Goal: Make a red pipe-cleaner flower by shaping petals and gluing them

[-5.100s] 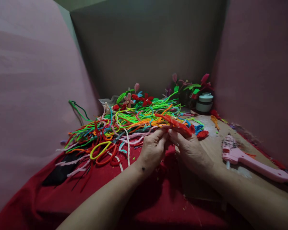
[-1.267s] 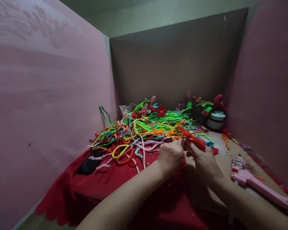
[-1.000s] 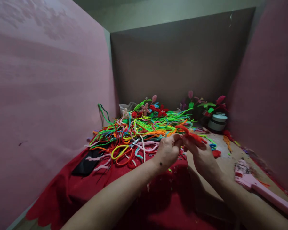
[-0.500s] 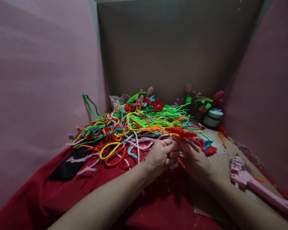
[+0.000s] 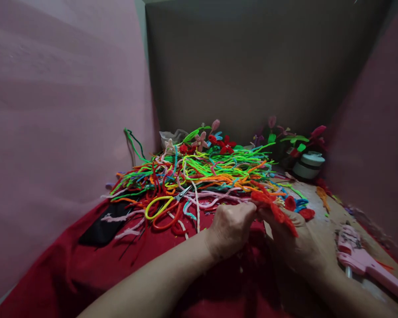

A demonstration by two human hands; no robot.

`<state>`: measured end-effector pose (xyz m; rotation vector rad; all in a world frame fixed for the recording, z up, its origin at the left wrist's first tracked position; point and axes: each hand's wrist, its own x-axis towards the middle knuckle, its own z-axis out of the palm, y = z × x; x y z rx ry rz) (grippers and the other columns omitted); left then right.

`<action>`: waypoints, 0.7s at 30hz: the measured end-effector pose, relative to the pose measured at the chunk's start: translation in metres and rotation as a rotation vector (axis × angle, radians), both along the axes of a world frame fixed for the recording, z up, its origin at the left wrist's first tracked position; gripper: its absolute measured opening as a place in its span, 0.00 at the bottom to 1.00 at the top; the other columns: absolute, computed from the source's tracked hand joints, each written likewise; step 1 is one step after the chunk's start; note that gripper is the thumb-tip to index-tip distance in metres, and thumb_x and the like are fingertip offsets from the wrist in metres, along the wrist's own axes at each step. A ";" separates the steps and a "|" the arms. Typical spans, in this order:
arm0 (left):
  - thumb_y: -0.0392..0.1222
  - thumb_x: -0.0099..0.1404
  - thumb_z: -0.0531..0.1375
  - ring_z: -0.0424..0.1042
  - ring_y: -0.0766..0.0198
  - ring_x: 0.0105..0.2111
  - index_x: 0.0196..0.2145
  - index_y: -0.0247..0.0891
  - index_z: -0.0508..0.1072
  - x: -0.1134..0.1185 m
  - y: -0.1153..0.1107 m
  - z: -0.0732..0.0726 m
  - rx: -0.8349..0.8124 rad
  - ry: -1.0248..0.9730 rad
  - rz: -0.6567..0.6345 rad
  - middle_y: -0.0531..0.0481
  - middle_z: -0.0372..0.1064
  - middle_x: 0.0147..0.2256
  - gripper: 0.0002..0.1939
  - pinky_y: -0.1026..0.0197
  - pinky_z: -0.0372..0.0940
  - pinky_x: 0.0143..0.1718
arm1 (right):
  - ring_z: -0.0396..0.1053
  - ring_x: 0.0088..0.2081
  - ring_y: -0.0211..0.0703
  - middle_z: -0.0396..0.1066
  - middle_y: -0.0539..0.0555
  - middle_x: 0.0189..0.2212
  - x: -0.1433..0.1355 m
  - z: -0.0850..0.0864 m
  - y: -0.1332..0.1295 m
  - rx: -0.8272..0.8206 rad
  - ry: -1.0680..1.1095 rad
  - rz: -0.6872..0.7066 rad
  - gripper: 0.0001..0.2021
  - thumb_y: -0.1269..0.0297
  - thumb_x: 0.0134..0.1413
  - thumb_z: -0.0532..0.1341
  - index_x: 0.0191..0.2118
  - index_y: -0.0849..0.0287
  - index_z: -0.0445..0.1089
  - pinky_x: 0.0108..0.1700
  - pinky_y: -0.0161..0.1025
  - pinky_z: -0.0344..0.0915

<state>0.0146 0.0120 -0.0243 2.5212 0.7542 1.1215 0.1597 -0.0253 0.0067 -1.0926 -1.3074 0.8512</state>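
A fuzzy red pipe-cleaner flower [image 5: 271, 206] with a pale centre is held up between my two hands. My left hand [image 5: 231, 226] is closed, its thumb and fingertips pinching at the flower's near-left edge. Closed below and behind the petals, my right hand [image 5: 293, 240] grips it too, with its fingers partly covered by the red petals. Beyond the hands spreads a tangled heap of coloured pipe cleaners [image 5: 205, 168]. Scissors [image 5: 164, 210] with yellow and orange handles lie partly spread at the heap's near edge, left of my hands.
A black phone [image 5: 97, 229] lies on the red cloth [image 5: 63, 265] at the left. On the board at the right rest a pink glue gun [image 5: 353, 254] and a pale lidded jar [image 5: 308, 164]. Finished fuzzy flowers [image 5: 225, 145] stand at the back, near the walls.
The flower has turned and tilted downward to the right, so its pale centre now shows. My left hand has rolled over, knuckles up. The view has shifted slightly left.
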 end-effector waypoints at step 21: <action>0.45 0.55 0.63 0.50 0.77 0.08 0.35 0.35 0.69 0.011 0.001 0.007 -1.413 -0.771 -0.586 0.58 0.62 0.16 0.13 0.70 0.51 0.11 | 0.70 0.31 0.46 0.74 0.53 0.27 -0.003 -0.028 0.012 -0.091 0.342 0.084 0.06 0.59 0.40 0.66 0.27 0.54 0.75 0.31 0.40 0.68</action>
